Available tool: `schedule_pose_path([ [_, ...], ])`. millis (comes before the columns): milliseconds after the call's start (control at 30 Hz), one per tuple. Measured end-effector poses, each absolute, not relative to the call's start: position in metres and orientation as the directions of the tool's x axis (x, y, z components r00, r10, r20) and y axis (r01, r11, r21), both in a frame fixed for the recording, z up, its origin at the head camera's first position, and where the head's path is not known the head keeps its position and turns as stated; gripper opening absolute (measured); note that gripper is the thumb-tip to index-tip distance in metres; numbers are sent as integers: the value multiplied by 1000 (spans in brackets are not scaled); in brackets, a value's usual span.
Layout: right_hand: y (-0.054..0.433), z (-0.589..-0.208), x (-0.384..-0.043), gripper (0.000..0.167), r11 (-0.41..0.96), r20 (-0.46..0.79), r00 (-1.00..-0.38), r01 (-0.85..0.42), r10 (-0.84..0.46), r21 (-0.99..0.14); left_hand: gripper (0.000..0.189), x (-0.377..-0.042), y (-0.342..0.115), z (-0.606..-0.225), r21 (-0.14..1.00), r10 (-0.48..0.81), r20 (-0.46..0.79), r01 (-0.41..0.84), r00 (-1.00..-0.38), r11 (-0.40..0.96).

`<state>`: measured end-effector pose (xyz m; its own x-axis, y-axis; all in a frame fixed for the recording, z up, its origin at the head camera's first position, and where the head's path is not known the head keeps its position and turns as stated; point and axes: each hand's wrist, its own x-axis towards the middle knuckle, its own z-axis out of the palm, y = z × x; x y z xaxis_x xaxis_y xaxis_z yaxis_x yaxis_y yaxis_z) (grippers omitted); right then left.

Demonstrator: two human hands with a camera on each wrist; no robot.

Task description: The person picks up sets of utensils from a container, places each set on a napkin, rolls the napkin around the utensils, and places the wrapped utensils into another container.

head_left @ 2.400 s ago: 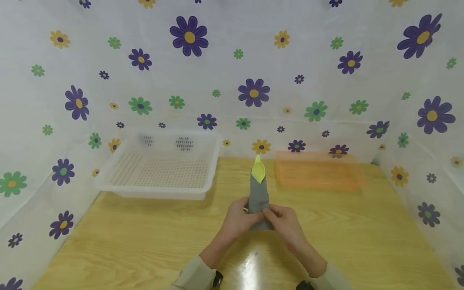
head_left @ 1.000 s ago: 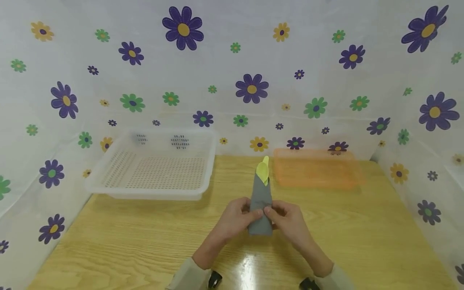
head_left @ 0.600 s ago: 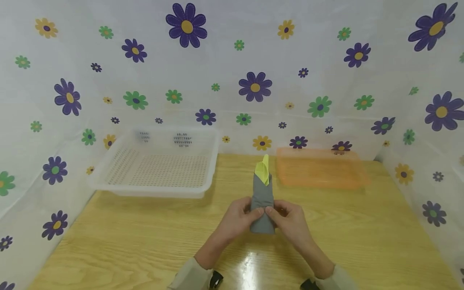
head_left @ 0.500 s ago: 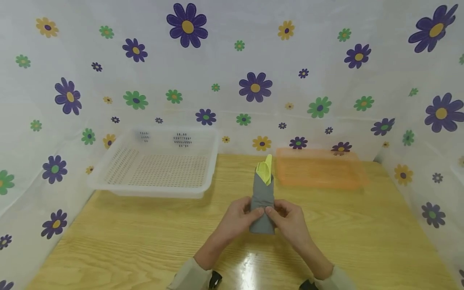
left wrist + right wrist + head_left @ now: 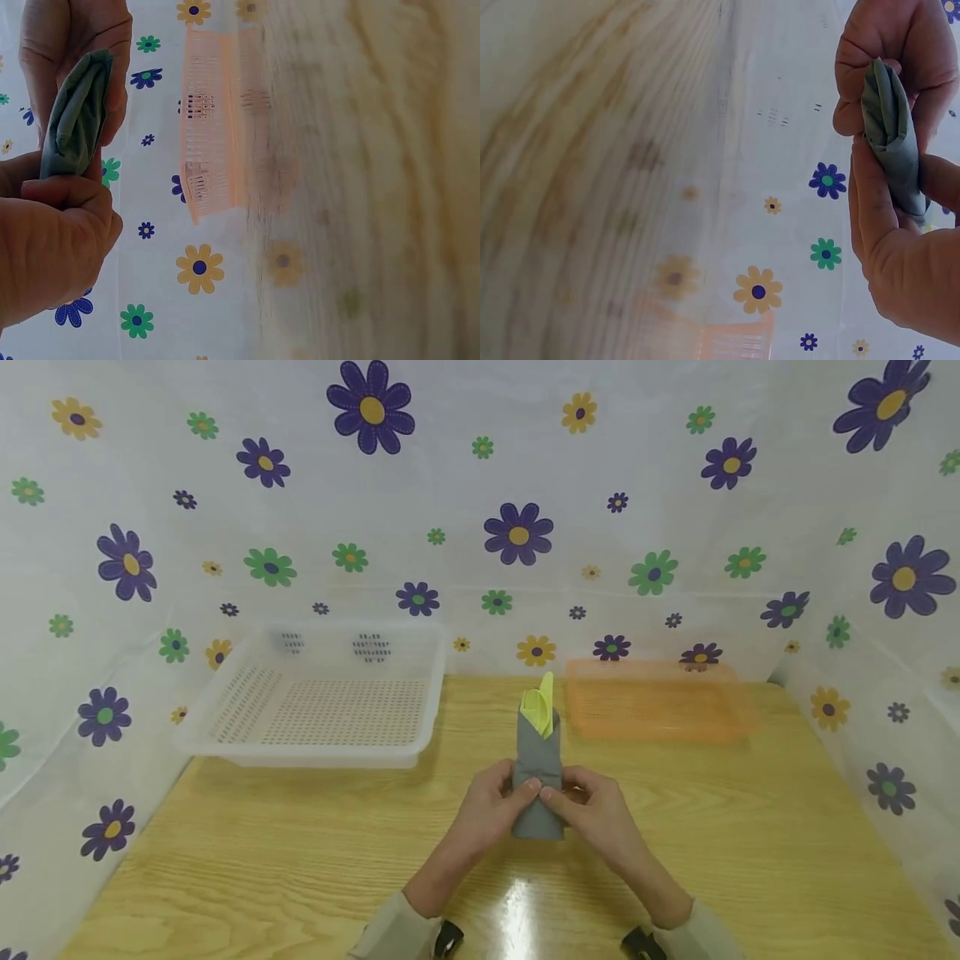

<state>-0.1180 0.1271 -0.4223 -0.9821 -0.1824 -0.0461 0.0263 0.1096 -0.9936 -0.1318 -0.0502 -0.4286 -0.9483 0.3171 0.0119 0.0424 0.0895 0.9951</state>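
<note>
A grey cloth napkin [image 5: 539, 760] is folded into a narrow pouch, held upright above the table between both hands. Yellow cutlery [image 5: 537, 710] sticks out of its top: a rounded, spoon-like head with a long narrow piece to its right. My left hand [image 5: 492, 802] grips the napkin's left side, thumb across the front. On the right side, my right hand [image 5: 597, 802] pinches it the same way, the thumbs nearly meeting. In the left wrist view, the napkin's [image 5: 77, 120] folded end shows its layers. The right wrist view shows the napkin [image 5: 892, 135] between fingers and thumb.
A white perforated basket [image 5: 300, 749] stands at the back left of the wooden table [image 5: 300, 852]. At the back right is a translucent orange basket [image 5: 656, 731]. A white flower-printed curtain [image 5: 450, 485] hangs behind and at both sides.
Both hands keep hold of the napkin while it turns slightly. The narrow yellow piece now shows apart from the rounded head, which mostly covered it at first. The head view has shifted a little.
</note>
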Motion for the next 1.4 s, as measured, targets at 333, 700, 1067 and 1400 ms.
schedule_pose_path([
  [333,128,-420,-118,31,18,-108,-980,106,-168,-994,36,-131,-47,-429,995,270,-3,24,-963,98],
  [700,126,-421,-117,34,-28,-106,-980,113,-166,-993,31,-129,-48,-428,997,255,34,51,-966,61],
  [1067,123,-423,-118,32,-9,-91,-983,94,-159,-996,32,-130,-48,-430,997,230,-27,-44,-973,-65],
  [1400,121,-427,-117,32,11,-102,-984,102,-143,-995,24,-130,-48,-430,993,209,-52,-72,-977,-89],
])
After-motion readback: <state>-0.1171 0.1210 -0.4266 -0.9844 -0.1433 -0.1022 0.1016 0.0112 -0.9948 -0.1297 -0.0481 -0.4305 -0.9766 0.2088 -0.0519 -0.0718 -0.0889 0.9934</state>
